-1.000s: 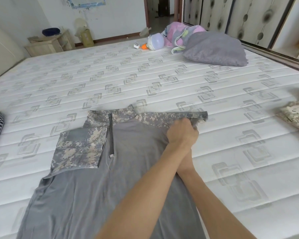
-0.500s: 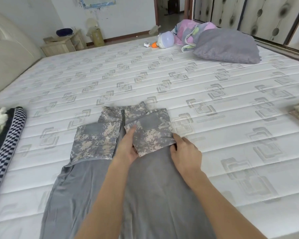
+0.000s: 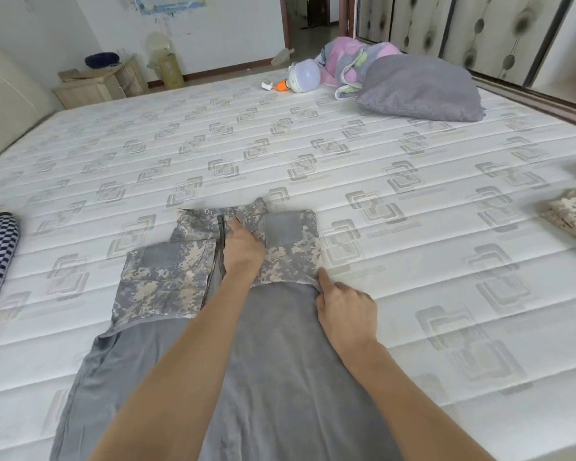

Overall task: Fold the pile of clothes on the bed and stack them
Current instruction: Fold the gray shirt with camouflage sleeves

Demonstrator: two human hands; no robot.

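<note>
Both hands, left and right, press flat, unclenched, on the shirt, its hem cut off.

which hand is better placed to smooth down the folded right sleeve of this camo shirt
Left. The left hand already lies flat on the folded camo sleeve beside the zipper, while the right hand only touches the sleeve's lower outer corner with a fingertip.
</note>
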